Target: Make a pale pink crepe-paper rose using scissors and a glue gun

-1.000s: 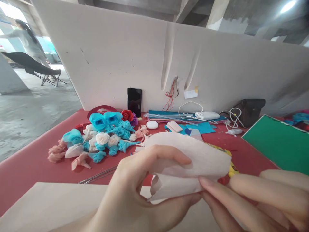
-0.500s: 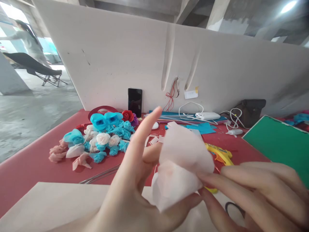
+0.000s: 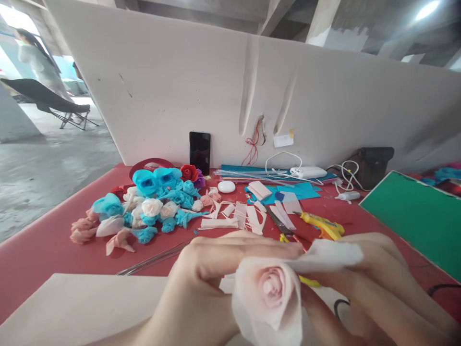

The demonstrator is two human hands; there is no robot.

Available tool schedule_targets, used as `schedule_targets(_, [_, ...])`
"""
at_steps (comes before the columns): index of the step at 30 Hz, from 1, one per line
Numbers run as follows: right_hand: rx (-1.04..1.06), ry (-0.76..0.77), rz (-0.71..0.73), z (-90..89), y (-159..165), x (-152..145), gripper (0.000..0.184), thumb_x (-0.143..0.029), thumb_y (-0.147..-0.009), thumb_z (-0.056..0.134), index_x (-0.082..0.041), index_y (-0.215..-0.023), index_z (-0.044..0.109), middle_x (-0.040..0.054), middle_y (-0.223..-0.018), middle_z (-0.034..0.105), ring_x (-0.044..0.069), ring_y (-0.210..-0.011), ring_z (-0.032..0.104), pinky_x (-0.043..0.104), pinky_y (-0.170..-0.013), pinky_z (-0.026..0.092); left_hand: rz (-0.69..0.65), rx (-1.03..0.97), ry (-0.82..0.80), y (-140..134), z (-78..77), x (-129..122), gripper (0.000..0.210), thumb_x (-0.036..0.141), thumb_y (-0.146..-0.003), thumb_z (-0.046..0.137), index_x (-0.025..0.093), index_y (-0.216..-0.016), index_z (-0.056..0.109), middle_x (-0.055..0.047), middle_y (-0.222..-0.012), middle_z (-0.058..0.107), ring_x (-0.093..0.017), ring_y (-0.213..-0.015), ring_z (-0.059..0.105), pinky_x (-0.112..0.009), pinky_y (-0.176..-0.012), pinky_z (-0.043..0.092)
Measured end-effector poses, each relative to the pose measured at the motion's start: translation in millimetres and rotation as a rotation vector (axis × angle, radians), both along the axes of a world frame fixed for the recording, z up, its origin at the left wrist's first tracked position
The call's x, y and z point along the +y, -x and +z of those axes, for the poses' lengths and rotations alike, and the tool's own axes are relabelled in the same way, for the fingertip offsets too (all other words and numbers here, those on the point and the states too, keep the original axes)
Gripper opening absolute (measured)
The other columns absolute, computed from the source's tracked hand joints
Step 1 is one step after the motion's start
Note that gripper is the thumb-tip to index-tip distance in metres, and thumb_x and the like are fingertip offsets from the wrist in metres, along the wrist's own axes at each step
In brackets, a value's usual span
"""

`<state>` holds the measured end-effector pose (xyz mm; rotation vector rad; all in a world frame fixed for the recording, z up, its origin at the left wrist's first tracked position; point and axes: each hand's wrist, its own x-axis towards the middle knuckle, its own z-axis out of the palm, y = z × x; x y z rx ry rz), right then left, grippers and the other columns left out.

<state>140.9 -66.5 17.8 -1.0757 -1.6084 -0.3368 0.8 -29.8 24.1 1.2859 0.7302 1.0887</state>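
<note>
A pale pink paper rose (image 3: pixel 271 290), its tight spiral centre facing me, is held low in front of me. My left hand (image 3: pixel 196 283) is closed around its left side and back. From the rose a loose pale strip of petal paper (image 3: pixel 333 254) runs off to the right. My right hand (image 3: pixel 378 283) is closed on the rose's right side and on this strip; its fingertips are partly hidden. Just beyond the hands lie scissors (image 3: pixel 277 223) with yellow handles, partly covered, and a yellow glue gun (image 3: pixel 320 223).
Blue, white, pink and red paper flowers (image 3: pixel 153 206) are heaped at left. Paper pieces (image 3: pixel 234 216), metal wires (image 3: pixel 153 259) and a white sheet (image 3: pixel 82 302) lie on the red table. A phone (image 3: pixel 200 153) leans on the wall; a green board (image 3: pixel 421 221) stands right. A person (image 3: pixel 39 62) is far left.
The rose has turned so its spiral centre faces me, and both hands have lowered. My left index finger, raised before, is now folded behind the rose.
</note>
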Motion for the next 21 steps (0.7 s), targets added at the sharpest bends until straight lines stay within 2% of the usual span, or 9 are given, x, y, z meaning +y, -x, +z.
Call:
schedule_targets(4, [-0.122, 0.069, 0.028, 2.4, -6, -3, 0.013, -0.02, -0.075, 0.057, -0.025, -0.084, 0.065, -0.0025, -0.066, 0.057, 0.011, -0.066, 0.048, 0.021, -0.057, 0.043, -0.153, 0.0, 0.063, 1, 0.2, -3, 0.014, 0.034, -0.061, 0.072, 0.02, -0.057, 0.071, -0.002, -0.062, 0.069, -0.023, -0.067, 0.064, -0.029, -0.059, 0.052])
schedule_targets(8, [-0.141, 0.061, 0.078, -0.2, -9, -1, 0.02, -0.021, -0.073, 0.058, -0.024, -0.092, 0.064, -0.002, -0.069, 0.058, 0.012, -0.069, 0.049, 0.022, -0.06, 0.045, -0.144, -0.024, 0.119, 1, 4.3, -4, 0.004, 0.022, -0.068, 0.069, 0.022, -0.07, 0.072, 0.0, -0.07, 0.071, -0.02, -0.071, 0.065, -0.026, -0.066, 0.053])
schedule_targets(11, [-0.037, 0.008, 0.045, -5.0, -4, 1, 0.022, -0.021, -0.073, 0.059, -0.025, -0.094, 0.063, -0.002, -0.068, 0.058, 0.012, -0.065, 0.048, 0.025, -0.06, 0.044, -0.166, -0.099, 0.173, 0, 4.0, -4, 0.007, 0.02, -0.072, 0.066, 0.022, -0.073, 0.072, 0.0, -0.077, 0.072, -0.02, -0.081, 0.065, -0.027, -0.073, 0.053])
schedule_targets(14, [0.106, -0.017, -0.019, -6.5, 0, 1, 0.014, -0.024, -0.077, 0.057, -0.025, -0.089, 0.064, -0.0012, -0.065, 0.057, 0.012, -0.061, 0.048, 0.028, -0.058, 0.041, -0.17, -0.132, 0.196, 0, -0.5, -4, 0.009, 0.025, -0.071, 0.067, 0.019, -0.075, 0.072, -0.003, -0.081, 0.072, -0.024, -0.084, 0.065, -0.031, -0.075, 0.053])
schedule_targets(17, [-0.023, 0.007, 0.034, -2.7, -4, -1, 0.01, -0.023, -0.075, 0.059, -0.024, -0.082, 0.065, -0.0014, -0.061, 0.056, 0.011, -0.06, 0.048, 0.024, -0.053, 0.041, -0.181, -0.15, 0.213, 1, -4.8, -4, 0.013, 0.025, -0.073, 0.066, 0.018, -0.082, 0.071, -0.004, -0.085, 0.072, -0.025, -0.088, 0.064, -0.032, -0.077, 0.052])
schedule_targets(21, [-0.146, 0.041, 0.08, 1.7, -13, -1, 0.011, -0.023, -0.075, 0.06, -0.022, -0.084, 0.065, -0.0013, -0.061, 0.056, 0.012, -0.063, 0.049, 0.023, -0.054, 0.044, -0.215, -0.199, 0.195, 0, -6.2, -2, 0.015, 0.019, -0.075, 0.063, 0.02, -0.088, 0.071, -0.003, -0.089, 0.072, -0.023, -0.09, 0.064, -0.031, -0.08, 0.051])
